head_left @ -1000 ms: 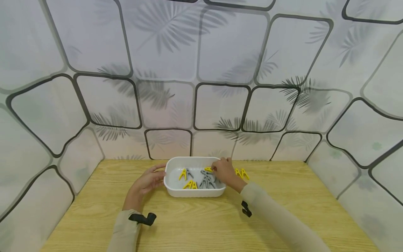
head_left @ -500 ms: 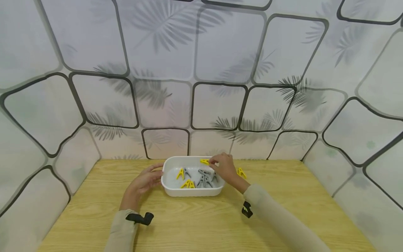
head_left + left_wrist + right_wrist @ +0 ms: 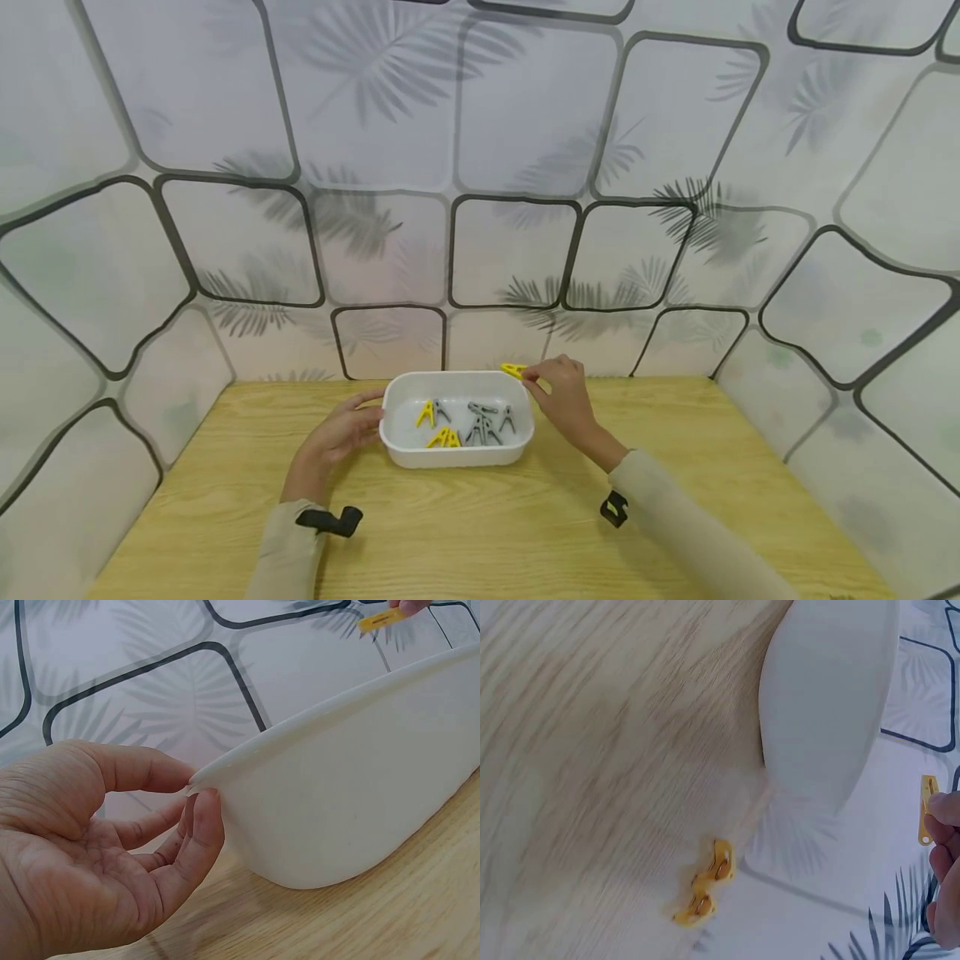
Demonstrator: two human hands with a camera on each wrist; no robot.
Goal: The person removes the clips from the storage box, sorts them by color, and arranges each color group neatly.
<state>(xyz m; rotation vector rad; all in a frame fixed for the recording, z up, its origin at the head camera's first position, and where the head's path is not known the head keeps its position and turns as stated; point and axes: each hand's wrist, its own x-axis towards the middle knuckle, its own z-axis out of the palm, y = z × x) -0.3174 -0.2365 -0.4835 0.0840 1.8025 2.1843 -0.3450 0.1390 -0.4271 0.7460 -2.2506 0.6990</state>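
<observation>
Over the back right corner of a white plastic basin (image 3: 458,457), my right hand (image 3: 567,398) pinches a yellow clothespin (image 3: 513,370) between thumb and fingers, above the rim. My left hand (image 3: 347,431) is at the basin's left end; in the left wrist view its fingertips pinch the rim. Inside the basin lie several grey clothespins (image 3: 483,428), mostly toward the right. A few yellow clothespins (image 3: 444,437) lie in its left and front part. Two more yellow clothespins (image 3: 705,883) rest on the table in the right wrist view, hidden behind the right hand in the head view.
The basin stands on a wood-grain table (image 3: 420,533) near its back edge. A patterned wall covering (image 3: 390,250) rises right behind the table and along both sides. Black straps (image 3: 330,521) are worn round both sleeves.
My right hand has lifted a yellow clothespin from the basin's back right area, then moved it up and right to the rim. The left hand stays at the basin's left end.
</observation>
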